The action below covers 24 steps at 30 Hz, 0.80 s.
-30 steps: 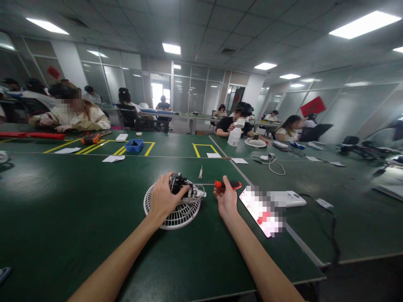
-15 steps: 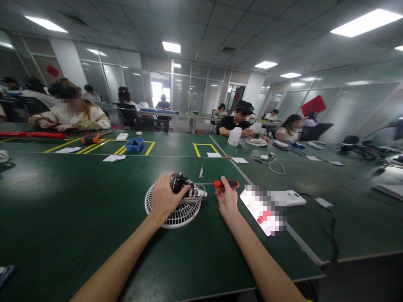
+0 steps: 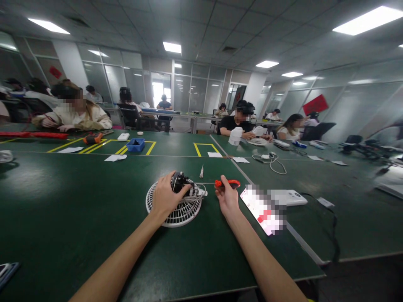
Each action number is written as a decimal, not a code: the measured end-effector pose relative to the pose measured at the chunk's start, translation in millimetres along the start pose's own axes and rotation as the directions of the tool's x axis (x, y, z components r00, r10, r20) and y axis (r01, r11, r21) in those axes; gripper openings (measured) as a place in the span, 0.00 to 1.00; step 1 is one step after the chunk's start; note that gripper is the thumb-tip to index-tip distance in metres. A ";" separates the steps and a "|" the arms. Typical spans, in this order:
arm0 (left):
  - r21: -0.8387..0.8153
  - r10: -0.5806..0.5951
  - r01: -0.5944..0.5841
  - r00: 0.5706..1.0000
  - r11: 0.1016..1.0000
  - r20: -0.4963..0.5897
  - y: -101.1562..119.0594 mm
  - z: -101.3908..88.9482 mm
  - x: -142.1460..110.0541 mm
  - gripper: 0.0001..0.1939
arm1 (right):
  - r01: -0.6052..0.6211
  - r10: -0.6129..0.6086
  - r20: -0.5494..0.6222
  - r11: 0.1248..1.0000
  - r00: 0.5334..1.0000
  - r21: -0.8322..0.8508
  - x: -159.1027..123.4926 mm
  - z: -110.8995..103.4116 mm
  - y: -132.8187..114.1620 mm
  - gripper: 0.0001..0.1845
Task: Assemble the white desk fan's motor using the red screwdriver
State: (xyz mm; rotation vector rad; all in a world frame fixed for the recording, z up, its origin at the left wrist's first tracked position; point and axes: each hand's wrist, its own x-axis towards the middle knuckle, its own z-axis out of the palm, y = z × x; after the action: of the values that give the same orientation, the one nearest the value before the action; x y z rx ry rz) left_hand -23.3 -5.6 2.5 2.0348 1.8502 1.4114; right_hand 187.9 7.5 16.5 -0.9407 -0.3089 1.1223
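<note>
My left hand (image 3: 164, 196) is wrapped round a black motor (image 3: 179, 181) that sits on a round white fan grille (image 3: 181, 219). Its thumb presses near the motor's right side, where white cable and a pale part stick out. In my right hand (image 3: 228, 200) is a red and black screwdriver (image 3: 233, 183), held by the handle between thumb and fingers. The screwdriver lies level, its thin shaft pointing left to the motor; where the tip meets it is too small to make out. Just behind, a small pale tool with a thin tip (image 3: 202, 171) lies on the table.
Right of my hand lie a lit phone (image 3: 256, 212) and a white device (image 3: 291, 197) with a black cable. Further back on the green table (image 3: 78, 201) are a blue bin (image 3: 135, 145), papers, a coiled white cable (image 3: 278, 165) and a white bottle-like part (image 3: 235, 136). Co-workers sit beyond.
The screwdriver's handle has turned in my right hand, showing more red now. My left hand keeps its hold on the motor. Across the table, a co-worker has lowered a white part onto another grille.
</note>
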 end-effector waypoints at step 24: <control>-0.014 0.007 -0.007 1.000 1.000 -0.001 2.7 -2.6 -0.5 0.37 | -0.031 0.026 0.060 0.996 0.998 0.081 0.8 -2.6 -4.1 0.08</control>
State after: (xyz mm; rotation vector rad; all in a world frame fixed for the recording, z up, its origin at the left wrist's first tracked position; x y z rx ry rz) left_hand -22.8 -8.1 5.3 2.0364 1.8297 1.4230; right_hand 192.6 6.5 17.9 -0.8427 -0.2959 1.1817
